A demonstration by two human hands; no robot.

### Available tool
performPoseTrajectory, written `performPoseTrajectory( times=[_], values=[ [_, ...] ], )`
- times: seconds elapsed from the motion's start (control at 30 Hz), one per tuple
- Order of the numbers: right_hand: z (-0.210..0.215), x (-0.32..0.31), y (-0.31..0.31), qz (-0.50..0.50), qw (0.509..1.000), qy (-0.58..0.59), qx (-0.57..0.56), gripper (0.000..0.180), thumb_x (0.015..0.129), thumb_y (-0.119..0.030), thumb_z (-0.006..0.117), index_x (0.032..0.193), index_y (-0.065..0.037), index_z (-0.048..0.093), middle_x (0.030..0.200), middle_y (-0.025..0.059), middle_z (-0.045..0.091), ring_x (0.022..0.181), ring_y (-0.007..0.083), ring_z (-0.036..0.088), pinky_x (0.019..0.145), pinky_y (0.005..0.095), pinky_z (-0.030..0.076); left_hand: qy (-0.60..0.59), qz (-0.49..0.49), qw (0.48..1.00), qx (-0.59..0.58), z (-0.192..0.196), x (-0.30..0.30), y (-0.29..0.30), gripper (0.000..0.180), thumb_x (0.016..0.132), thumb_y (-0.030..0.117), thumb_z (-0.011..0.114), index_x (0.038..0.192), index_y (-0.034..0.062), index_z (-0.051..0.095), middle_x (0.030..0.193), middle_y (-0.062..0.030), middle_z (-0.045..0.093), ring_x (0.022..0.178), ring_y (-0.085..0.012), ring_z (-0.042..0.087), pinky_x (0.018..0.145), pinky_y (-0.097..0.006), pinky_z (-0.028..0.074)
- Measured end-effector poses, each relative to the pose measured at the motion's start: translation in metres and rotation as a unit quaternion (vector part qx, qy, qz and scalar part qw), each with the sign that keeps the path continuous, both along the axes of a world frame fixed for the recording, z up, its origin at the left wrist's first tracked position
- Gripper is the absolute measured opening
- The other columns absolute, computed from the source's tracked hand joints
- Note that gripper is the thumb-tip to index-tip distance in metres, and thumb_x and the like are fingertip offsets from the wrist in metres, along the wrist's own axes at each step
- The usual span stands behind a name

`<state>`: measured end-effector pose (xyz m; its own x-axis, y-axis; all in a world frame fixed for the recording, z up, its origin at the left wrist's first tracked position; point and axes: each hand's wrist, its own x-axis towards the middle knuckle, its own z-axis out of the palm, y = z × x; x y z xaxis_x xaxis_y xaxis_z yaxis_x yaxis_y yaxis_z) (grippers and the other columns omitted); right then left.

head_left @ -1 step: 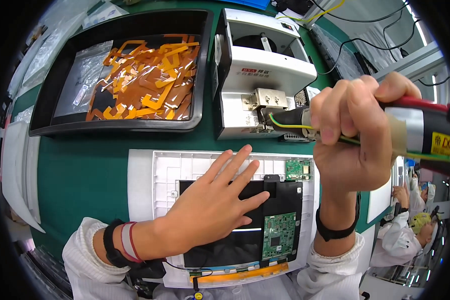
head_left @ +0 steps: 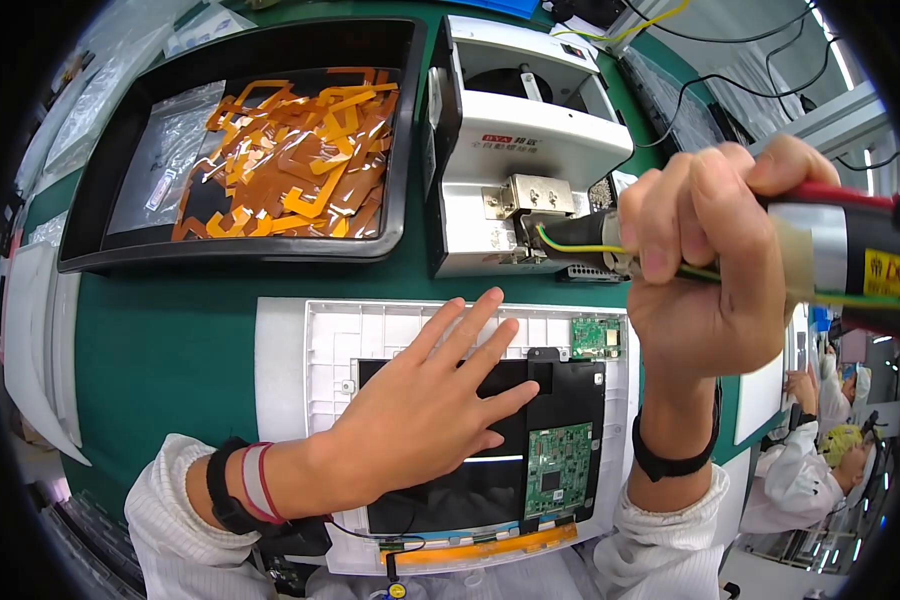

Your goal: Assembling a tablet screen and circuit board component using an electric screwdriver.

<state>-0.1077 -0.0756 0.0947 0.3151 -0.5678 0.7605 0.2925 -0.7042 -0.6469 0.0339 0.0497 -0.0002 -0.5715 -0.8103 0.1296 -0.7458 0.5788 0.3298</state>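
Note:
My right hand is closed around a thick electric screwdriver with a red and silver body and a yellow-green wire along it. Its dark front end reaches left to the metal outlet of a white screw feeder; the bit's tip is hard to make out. My left hand lies spread, fingers apart, over a white plastic housing with a black panel inside. A green circuit board sits on the panel's right part, and a smaller green board at the housing's upper right.
At the far left stands a black tray with many orange flex cables and a clear plastic bag. A green mat covers the bench. Black cables hang at the back right. Co-workers sit beyond the right edge.

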Motion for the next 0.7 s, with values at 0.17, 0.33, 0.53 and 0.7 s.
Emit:
performPoseTrajectory(
  times=[0.17, 0.33, 0.53, 0.7],
  values=[
    [0.013, -0.008, 0.009, -0.039, 0.993, 0.025, 0.112, 0.016, 0.094, 0.002, 0.057, 0.096, -0.006, 0.042, 0.061, 0.0013, 0.040, 0.045, 0.0135, 0.046, 0.050, 0.0335, 0.044, 0.002, -0.008, 1.000, 0.008, -0.001, -0.004, 0.002, 0.053, 0.088, 0.045, 0.073, 0.138, 0.0282, 0.065, 0.154, -0.0182, 0.045, 0.151, -0.0446, 0.030, 0.121, -0.058, 0.030],
    [0.011, -0.049, 0.055, 0.022, 0.985, -0.001, 0.172, 0.013, 0.098, -0.002, 0.048, 0.108, -0.005, 0.040, 0.065, -0.0008, 0.039, 0.046, 0.0104, 0.041, 0.049, 0.0312, 0.041, 0.023, -0.002, 1.000, 0.019, -0.002, -0.004, 0.003, 0.055, 0.085, 0.042, 0.077, 0.136, 0.0270, 0.066, 0.156, -0.0193, 0.044, 0.152, -0.0450, 0.029, 0.122, -0.059, 0.028],
    [0.002, -0.125, 0.136, -0.074, 0.984, 0.017, 0.161, 0.024, 0.097, -0.001, 0.054, 0.108, -0.010, 0.035, 0.067, 0.0010, 0.047, 0.043, 0.0101, 0.047, 0.044, 0.0253, 0.041, 0.025, -0.004, 0.999, 0.029, 0.001, -0.001, -0.002, 0.054, 0.081, 0.034, 0.082, 0.132, 0.0225, 0.069, 0.157, -0.0193, 0.043, 0.153, -0.0446, 0.026, 0.122, -0.059, 0.027],
    [-0.010, -0.149, 0.184, -0.149, 0.974, -0.003, 0.168, 0.027, 0.094, 0.001, 0.058, 0.105, -0.010, 0.037, 0.064, 0.0019, 0.048, 0.041, 0.0117, 0.047, 0.042, 0.0263, 0.045, 0.016, -0.006, 0.999, 0.031, 0.003, -0.001, -0.002, 0.056, 0.081, 0.031, 0.081, 0.135, 0.0227, 0.068, 0.159, -0.0174, 0.043, 0.154, -0.0438, 0.026, 0.123, -0.059, 0.025]
  ],
)
